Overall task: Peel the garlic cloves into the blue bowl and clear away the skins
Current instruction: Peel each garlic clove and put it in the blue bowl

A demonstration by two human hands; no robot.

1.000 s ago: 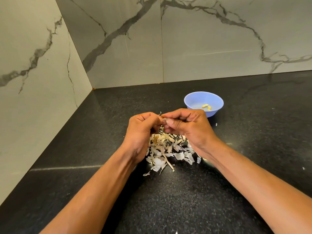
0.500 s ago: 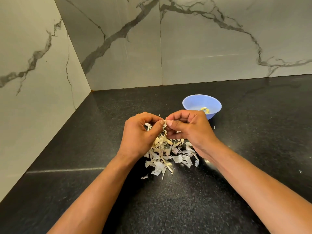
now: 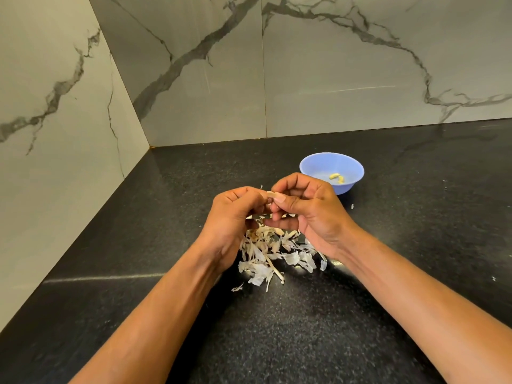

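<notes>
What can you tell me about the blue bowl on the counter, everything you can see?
The blue bowl is small, round, plastic-looking, light blue. It stands upright on the black speckled counter, beyond the right hand, which hides part of its near rim. Inside lie two pale yellow peeled cloves. Whether the hand touches it cannot be told.

The bowl [image 3: 318, 164] is pale blue, its peeled cloves [image 3: 337, 178] yellowish. The skins [image 3: 273, 252] are off-white, the countertop [image 3: 304, 328] speckled black, the wall [image 3: 332, 65] grey-veined marble.
</notes>
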